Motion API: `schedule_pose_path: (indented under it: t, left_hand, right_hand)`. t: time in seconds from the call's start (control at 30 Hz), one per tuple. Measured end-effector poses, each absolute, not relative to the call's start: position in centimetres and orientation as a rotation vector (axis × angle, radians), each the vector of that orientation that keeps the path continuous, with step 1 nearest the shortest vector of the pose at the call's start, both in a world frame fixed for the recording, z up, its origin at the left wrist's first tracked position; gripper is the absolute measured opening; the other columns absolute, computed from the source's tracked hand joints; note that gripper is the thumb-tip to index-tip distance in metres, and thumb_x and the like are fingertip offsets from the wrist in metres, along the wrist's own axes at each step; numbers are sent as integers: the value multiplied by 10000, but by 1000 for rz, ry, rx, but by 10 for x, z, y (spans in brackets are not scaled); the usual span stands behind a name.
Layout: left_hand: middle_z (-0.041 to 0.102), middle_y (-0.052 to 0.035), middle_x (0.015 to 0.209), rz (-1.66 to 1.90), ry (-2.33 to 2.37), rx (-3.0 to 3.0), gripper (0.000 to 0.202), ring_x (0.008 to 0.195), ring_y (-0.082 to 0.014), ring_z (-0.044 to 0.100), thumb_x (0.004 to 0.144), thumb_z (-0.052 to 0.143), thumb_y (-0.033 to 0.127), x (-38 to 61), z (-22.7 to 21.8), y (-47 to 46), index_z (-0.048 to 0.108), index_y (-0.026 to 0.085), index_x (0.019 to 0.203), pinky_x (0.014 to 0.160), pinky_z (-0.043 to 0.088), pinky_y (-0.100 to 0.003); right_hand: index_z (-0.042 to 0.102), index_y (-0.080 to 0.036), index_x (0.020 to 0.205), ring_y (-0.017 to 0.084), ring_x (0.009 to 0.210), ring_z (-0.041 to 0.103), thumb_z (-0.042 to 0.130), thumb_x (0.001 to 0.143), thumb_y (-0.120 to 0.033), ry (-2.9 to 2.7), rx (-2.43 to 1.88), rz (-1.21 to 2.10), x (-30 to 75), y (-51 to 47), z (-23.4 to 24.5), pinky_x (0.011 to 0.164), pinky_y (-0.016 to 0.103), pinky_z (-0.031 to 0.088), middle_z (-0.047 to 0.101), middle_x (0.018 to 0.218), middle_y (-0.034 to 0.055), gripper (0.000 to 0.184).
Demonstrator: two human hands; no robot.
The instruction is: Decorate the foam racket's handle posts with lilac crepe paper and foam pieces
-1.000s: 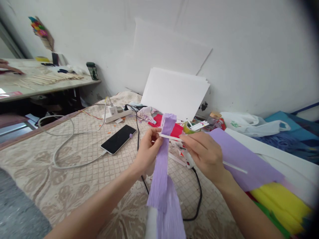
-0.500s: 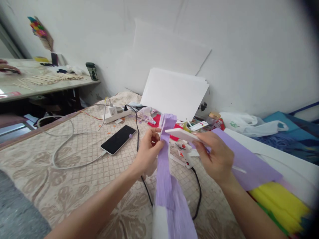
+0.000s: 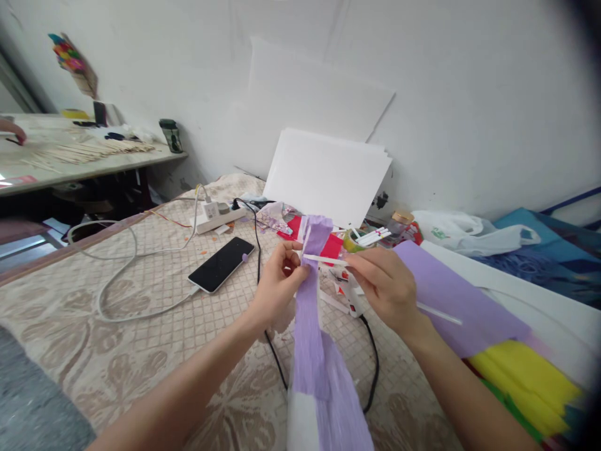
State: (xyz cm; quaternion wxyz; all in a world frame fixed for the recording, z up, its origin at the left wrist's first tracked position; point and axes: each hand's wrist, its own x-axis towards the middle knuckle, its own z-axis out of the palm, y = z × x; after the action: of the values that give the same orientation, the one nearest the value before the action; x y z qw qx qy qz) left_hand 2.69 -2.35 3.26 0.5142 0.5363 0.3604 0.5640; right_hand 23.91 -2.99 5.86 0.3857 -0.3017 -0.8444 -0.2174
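Note:
My left hand point(image 3: 282, 275) pinches the upper part of a long white strip point(image 3: 302, 416) wrapped with purple crepe paper point(image 3: 310, 338). A loose length of the crepe paper trails down its right side. Between thumb and fingers, my right hand point(image 3: 385, 282) holds a flat white piece point(image 3: 325, 259), perhaps foam board, seen nearly edge-on. Its left end touches or lies just over the purple paper beside my left thumb. Under and behind the right hand, a white hot glue gun point(image 3: 350, 294) rests on the patterned cloth, its black cord running toward me.
A phone point(image 3: 221, 264) on a charging cable and a power strip point(image 3: 220, 219) lie to the left. White boards point(image 3: 326, 175) lean on the wall. Purple sheets point(image 3: 460, 300), yellow paper point(image 3: 526, 382) and a plastic bag point(image 3: 469, 232) are at right. Another person's hand point(image 3: 13, 130) is at the far-left table.
My right hand has moved slightly left and turned the white piece from showing its flat face to nearly edge-on, against the strip. My left hand stays in place.

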Motion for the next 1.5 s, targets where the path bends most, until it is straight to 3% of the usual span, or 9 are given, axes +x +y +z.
schedule_pose_path:
  t: [0.27,0.47,0.8,1.03,1.5]
  left_hand:
    - [439,46,757,1355,864,1266,270,670,-109,431,767,594,181,26,31,-23,520,202,1025,622,351,-226]
    - [440,44,753,1340,865,1264,253,659,-104,432,775,586,169,27,34,-25,524,195,1019,616,358,-228]
    - [447,45,746,1346,852,1271,265,658,-101,436,777,588,159,26,34,-24,522,186,1033,613,361,-226]
    - [441,45,766,1322,852,1245,270,660,-97,429,788,584,157,26,33,-26,510,189,1046,609,358,-221]
    - [442,45,775,1328,847,1277,275,678,-99,422,794,576,158,25,31,-25,503,193,1057,626,352,-224]
  right_hand:
    - [622,-267,1169,203,862,687,593,900,-133,-1994,-777,-389,233,-35,61,778,350,545,729,947,40,302]
    - [604,-277,1194,211,833,697,620,879,-107,-1886,-753,-512,230,-39,72,773,355,554,733,918,27,359]
    - [599,-251,1210,208,858,656,574,921,-126,-2124,-766,-499,229,-29,63,761,356,518,709,937,55,316]
    - [600,-255,1188,194,864,673,610,885,-77,-1909,-722,-439,227,-30,72,770,332,535,714,932,38,351]
    - [603,-256,1190,198,859,660,597,891,-72,-1987,-726,-420,231,-26,61,767,341,531,704,948,54,351]
